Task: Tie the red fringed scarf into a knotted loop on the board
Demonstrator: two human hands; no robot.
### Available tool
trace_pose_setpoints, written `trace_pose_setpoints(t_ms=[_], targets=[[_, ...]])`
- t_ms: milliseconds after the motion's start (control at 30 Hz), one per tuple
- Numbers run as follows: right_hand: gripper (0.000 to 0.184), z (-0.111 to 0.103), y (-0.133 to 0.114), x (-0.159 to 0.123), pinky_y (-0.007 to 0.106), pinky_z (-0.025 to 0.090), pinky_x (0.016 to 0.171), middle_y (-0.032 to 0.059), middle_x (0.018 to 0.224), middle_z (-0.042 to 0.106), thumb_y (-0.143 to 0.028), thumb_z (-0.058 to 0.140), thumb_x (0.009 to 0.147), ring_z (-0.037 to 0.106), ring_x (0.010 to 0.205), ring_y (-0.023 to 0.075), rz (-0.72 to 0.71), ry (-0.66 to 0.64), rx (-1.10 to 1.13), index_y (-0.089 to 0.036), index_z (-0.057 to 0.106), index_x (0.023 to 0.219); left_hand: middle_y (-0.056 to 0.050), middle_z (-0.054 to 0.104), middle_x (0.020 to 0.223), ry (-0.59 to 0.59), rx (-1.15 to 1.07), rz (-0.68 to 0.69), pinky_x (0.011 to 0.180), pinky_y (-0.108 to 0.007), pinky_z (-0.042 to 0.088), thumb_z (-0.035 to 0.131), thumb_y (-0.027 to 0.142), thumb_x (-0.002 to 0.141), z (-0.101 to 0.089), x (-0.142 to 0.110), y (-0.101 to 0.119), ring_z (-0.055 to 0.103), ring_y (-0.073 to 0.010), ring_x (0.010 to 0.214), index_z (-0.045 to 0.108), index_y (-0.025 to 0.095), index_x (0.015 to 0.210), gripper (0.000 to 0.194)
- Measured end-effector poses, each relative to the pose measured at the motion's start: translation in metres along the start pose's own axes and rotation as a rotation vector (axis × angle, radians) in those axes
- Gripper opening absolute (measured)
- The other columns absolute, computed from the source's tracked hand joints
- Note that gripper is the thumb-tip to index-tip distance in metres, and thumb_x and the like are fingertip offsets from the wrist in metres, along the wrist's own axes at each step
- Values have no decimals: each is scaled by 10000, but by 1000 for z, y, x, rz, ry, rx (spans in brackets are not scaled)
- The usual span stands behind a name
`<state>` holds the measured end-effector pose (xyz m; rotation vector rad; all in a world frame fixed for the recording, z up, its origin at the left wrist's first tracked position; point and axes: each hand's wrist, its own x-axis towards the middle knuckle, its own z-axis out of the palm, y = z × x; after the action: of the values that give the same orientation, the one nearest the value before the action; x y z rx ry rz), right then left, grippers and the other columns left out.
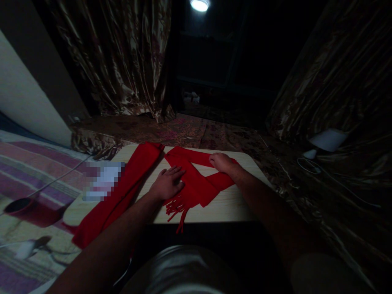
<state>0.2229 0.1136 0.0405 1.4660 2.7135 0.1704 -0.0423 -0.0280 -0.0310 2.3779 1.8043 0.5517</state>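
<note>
A long red scarf [196,179] with a fringed end lies folded over itself on a small light wooden table [226,208]. My left hand [168,183] lies flat on the scarf near the fringe, fingers stretched out and pressing the cloth down. My right hand [221,162] rests on the far fold of the scarf with its fingers curled onto the fabric. A second length of red scarf [122,192] runs diagonally across the table's left side and hangs off the near left corner.
A white paper or cloth [104,179] lies on the table's left part. A dark red cup [29,210] lies on the striped bedding at left. Shiny curtains [122,61] hang behind. A white object and cable [324,143] sit at right.
</note>
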Motion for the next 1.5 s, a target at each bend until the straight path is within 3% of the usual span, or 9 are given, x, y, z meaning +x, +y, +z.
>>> trace_pose_setpoints(t_ms=[233, 367, 467, 633, 867, 1033, 1300, 1500], targets=[[250, 9, -8, 6, 249, 415, 705, 71, 1076, 752, -335, 551, 946, 648, 857, 172, 93, -37, 61, -231, 746, 1062, -85, 511, 1523, 24, -17, -46, 1172, -551, 313, 444, 514, 952, -10, 3, 9, 441, -293, 1429, 561, 254, 1437, 562], [228, 11, -7, 9, 245, 415, 694, 68, 1047, 760, -317, 561, 938, 650, 832, 163, 83, -24, 84, -223, 752, 1019, -105, 570, 1465, 80, 5, 137, 1168, -500, 335, 424, 530, 969, -18, 27, 27, 495, -291, 1372, 597, 228, 1399, 552], [242, 10, -7, 10, 247, 425, 705, 77, 1057, 759, -310, 552, 938, 657, 844, 170, 108, -40, 83, -220, 758, 1031, -107, 561, 1469, 62, 18, 259, 1161, -464, 348, 432, 531, 967, -14, 53, 40, 471, -291, 1382, 570, 231, 1425, 565], [283, 3, -11, 9, 246, 434, 729, 103, 1060, 759, -297, 517, 952, 675, 880, 191, 107, -49, 63, -214, 760, 1070, -119, 593, 1426, 24, 69, 201, 1123, -470, 376, 427, 606, 951, 3, 77, 45, 520, -307, 1312, 592, 226, 1389, 603], [335, 1, -15, 11, 275, 454, 764, 148, 1098, 746, -289, 442, 990, 684, 922, 226, 80, -45, -10, -175, 739, 1096, -102, 610, 1405, 97, 57, 173, 1112, -451, 382, 407, 557, 978, 17, 69, 38, 509, -292, 1310, 640, 222, 1331, 539], [336, 0, -13, 10, 275, 451, 823, 148, 1160, 718, -267, 395, 1023, 664, 1006, 222, 50, -9, -36, -161, 693, 1137, -82, 624, 1394, 72, 48, 172, 1102, -453, 389, 406, 538, 982, 17, 70, 37, 533, -284, 1283, 631, 243, 1351, 523], [319, -3, -5, 4, 276, 422, 896, 127, 1178, 690, -252, 356, 1048, 608, 1098, 215, -60, 168, -51, -165, 652, 1129, -93, 521, 1515, 34, 62, 145, 1095, -531, 374, 379, 580, 979, 19, 71, 36, 481, -333, 1353, 595, 252, 1407, 581], [238, 3, -3, 1, 282, 434, 811, 127, 1144, 708, -227, 444, 1010, 639, 1018, 226, -167, 17, -98, -170, 670, 1058, -61, 551, 1491, 36, 106, 134, 1100, -513, 374, 369, 591, 977, 22, 72, 35, 478, -310, 1354, 579, 288, 1417, 574]])
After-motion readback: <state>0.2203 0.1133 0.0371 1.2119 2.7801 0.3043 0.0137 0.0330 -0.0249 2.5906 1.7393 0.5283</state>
